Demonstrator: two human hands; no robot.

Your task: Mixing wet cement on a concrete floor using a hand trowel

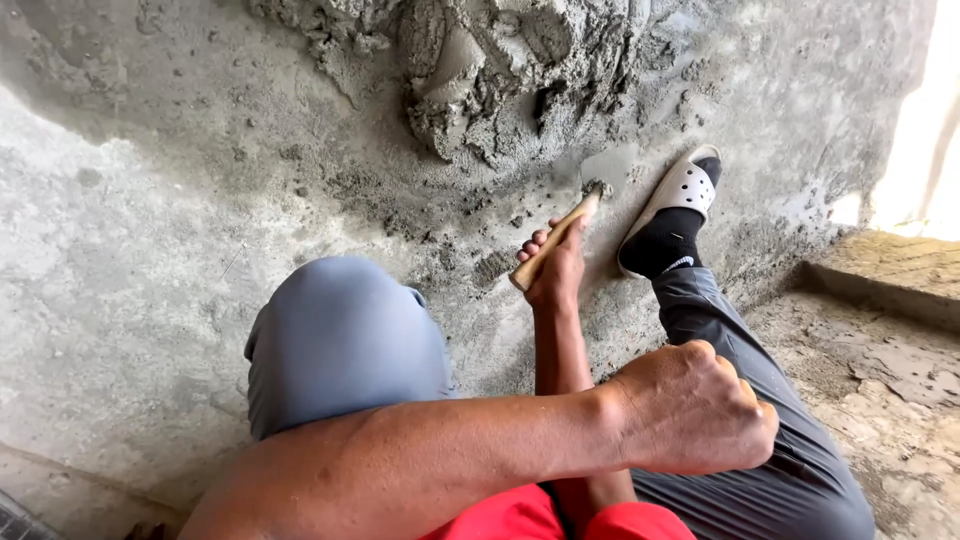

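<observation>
My right hand (555, 272) reaches forward between my knees and grips the wooden handle of a trowel (560, 238). The trowel's tip, caked in grey mortar, touches the wet floor just below a heap of wet cement mortar (500, 70). My left arm crosses over from the lower left. My left hand (695, 410) is closed in a fist and rests on my right thigh, with nothing visible in it.
My left knee (340, 340) in grey trousers sits left of the trowel. My right foot in a black sock and white slipper (680, 195) stands right of it. A raised concrete step (885, 270) lies at the right. The floor is rough, mortar-smeared concrete.
</observation>
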